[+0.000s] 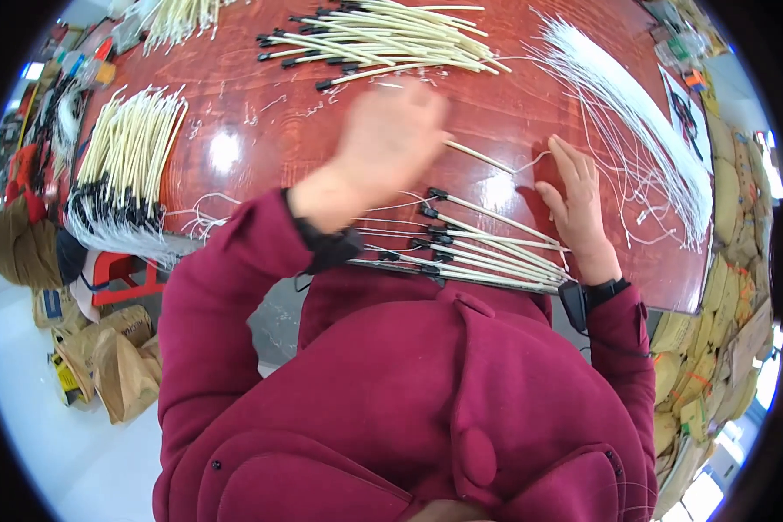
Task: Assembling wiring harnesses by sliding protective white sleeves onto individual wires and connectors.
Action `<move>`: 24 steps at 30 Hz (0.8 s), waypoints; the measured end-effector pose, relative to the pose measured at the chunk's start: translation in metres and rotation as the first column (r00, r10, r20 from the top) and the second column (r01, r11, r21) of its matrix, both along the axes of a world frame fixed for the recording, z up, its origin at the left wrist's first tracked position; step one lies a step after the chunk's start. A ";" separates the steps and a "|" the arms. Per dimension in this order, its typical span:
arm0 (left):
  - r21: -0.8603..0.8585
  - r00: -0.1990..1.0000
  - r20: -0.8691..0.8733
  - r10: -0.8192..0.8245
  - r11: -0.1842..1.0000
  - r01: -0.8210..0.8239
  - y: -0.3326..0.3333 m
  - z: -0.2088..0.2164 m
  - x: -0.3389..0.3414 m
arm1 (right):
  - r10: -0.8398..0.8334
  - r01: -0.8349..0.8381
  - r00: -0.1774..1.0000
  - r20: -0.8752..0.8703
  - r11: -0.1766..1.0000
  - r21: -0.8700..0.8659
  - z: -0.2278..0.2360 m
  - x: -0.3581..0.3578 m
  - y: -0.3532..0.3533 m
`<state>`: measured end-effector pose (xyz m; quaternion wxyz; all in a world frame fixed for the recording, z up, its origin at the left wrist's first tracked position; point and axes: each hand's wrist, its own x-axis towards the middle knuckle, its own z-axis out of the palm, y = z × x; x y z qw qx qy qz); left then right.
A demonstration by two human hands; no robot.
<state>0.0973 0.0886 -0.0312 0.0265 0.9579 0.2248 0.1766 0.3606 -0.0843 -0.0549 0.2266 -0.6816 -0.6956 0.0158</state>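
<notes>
The left hand (396, 122) is curled and blurred, so I cannot tell whether it grips the pale stick (480, 157) that reaches out from it over the table (270, 143), while the right hand (574, 196) is spread, thumb apart, beside the thin white string (531, 163) at the stick's far end. The stick should be light, smooth and fairly stiff, best taken mid-length, the limp string best pinched near its tip. It looks slim, straight and cream, like the black-ended sticks (496, 258) along the table's near edge
</notes>
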 end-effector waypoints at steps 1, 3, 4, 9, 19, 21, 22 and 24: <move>-0.108 0.983 0.071 0.169 0.981 -0.161 0.007 0.002 -0.017 | 0.022 -0.022 1.000 0.011 1.000 0.022 -0.001 0.001 0.007; -0.109 0.965 0.005 0.262 0.960 -0.259 0.018 -0.010 -0.043 | 0.037 -0.039 0.999 0.031 0.998 0.039 0.000 -0.004 0.018; -0.111 0.967 0.006 0.254 0.961 -0.252 0.019 -0.016 -0.046 | 0.080 -0.080 0.997 0.009 0.996 0.038 -0.002 -0.012 0.024; -0.375 0.994 -0.028 0.101 0.921 -0.104 0.018 -0.027 -0.054 | 0.160 -0.159 0.987 -0.004 0.986 0.047 -0.004 -0.037 0.031; -0.458 0.914 -0.018 0.406 0.809 -0.368 0.060 0.008 -0.176 | 0.187 -0.202 0.975 -0.118 0.970 -0.137 0.021 0.012 -0.026; -0.392 0.855 -0.193 0.482 0.761 -0.518 0.072 0.007 -0.230 | 0.172 -0.231 0.951 -0.256 0.948 -0.221 0.029 0.019 -0.045; -0.307 0.792 -0.329 0.515 0.735 -0.605 0.072 0.011 -0.249 | 0.152 -0.242 0.935 -0.321 0.935 -0.261 0.030 0.024 -0.051; -0.393 0.769 -0.458 0.446 0.675 -0.625 0.067 0.007 -0.281 | 0.169 -0.265 0.930 -0.328 0.924 -0.276 0.030 0.033 -0.058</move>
